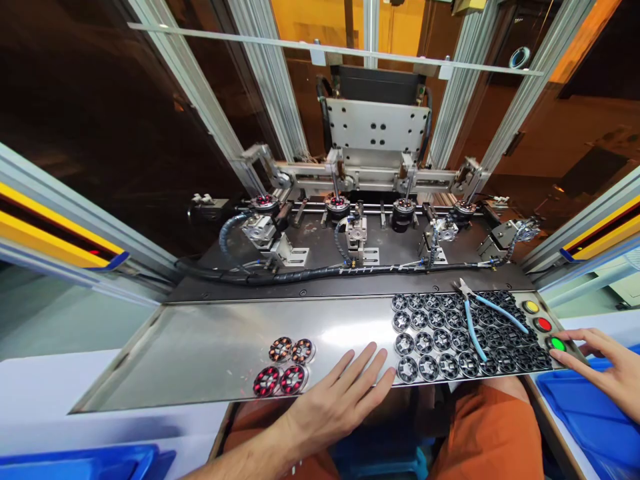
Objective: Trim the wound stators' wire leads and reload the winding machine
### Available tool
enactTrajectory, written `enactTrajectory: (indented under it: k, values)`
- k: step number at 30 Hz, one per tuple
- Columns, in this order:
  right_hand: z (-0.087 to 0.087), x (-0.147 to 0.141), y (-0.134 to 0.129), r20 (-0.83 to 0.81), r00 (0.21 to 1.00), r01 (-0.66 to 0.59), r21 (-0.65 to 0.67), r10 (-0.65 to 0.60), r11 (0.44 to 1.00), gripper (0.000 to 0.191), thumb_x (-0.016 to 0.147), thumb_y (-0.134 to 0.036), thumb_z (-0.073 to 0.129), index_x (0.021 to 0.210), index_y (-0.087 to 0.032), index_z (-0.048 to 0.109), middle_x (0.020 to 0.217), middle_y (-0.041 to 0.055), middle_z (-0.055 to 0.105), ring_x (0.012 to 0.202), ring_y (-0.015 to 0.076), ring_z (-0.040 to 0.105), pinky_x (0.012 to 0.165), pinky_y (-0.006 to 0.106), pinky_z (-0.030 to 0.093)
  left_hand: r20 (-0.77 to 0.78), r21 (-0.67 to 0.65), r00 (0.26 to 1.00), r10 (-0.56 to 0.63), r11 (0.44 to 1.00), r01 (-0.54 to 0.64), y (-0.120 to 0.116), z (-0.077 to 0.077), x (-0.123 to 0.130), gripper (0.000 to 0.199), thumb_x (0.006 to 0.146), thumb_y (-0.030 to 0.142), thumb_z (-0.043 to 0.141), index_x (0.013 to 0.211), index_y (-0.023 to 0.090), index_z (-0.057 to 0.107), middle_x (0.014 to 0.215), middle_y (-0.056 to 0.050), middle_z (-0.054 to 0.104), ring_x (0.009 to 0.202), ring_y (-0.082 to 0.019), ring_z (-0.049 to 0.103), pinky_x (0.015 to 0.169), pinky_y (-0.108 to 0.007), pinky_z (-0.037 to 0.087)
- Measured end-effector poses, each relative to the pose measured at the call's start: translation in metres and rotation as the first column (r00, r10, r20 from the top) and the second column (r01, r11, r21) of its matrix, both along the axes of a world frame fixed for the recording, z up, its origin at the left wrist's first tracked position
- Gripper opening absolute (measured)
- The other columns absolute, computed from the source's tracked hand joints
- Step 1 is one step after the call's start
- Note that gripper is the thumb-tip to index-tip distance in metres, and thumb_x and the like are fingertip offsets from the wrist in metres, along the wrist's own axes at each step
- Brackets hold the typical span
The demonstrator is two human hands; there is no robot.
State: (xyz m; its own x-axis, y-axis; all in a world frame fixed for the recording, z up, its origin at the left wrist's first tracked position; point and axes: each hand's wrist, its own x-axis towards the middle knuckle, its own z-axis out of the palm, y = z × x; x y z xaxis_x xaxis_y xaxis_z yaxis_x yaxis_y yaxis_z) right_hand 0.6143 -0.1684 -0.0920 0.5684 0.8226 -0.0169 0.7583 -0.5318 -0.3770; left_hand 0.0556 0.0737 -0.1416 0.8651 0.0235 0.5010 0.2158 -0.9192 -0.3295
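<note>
My left hand [340, 400] lies flat with its fingers spread on the front of the metal shelf [200, 353], holding nothing. Just left of it are several wound motor stators [281, 349], some tinted red by light. To its right stand rows of black stator cores [423, 342] without visible copper. Diagonal cutters [473, 317] with blue handles rest open on top of these cores. My right hand [607, 363] is at the shelf's right end, thumb and forefinger apart around the green button [557, 344]; whether it is pressed I cannot tell.
Behind the shelf, a machine [377, 127] holds several stators on black spindles [403, 217]. A black cable bundle [280, 275] runs along its front. Yellow sensor bars [55, 227] flank the opening. A red button [543, 325] and yellow button [531, 307] sit behind the green one. Blue bins [590, 413] flank me.
</note>
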Motion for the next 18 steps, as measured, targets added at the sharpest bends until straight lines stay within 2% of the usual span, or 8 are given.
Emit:
enactTrajectory:
  k: [8,18]
  values:
    - [-0.0006,0.0010,-0.0011,0.008,1.000,-0.004,-0.015,0.004,1.000,0.071,0.079,-0.097,0.074,0.128,-0.046,0.081,0.137,-0.0015,0.080,0.113,0.0322,0.079,0.101,0.050,0.066,0.005,-0.017,1.000,-0.001,1.000,0.001,-0.0009,0.0053,0.0012,0.043,0.115,0.033,0.069,0.155,0.022,0.076,0.164,-0.011,0.071,0.153,-0.032,0.066,0.150,-0.056,0.015]
    - [0.0020,0.0001,0.0001,0.031,0.999,-0.020,-0.007,0.020,1.000,0.072,0.080,-0.097,0.073,0.127,-0.044,0.082,0.134,0.0000,0.080,0.110,0.0311,0.080,0.096,0.046,0.068,-0.005,-0.012,1.000,-0.001,1.000,0.001,-0.0002,0.0028,0.0005,0.044,0.115,0.034,0.069,0.156,0.021,0.075,0.170,-0.014,0.066,0.154,-0.032,0.066,0.150,-0.056,0.016]
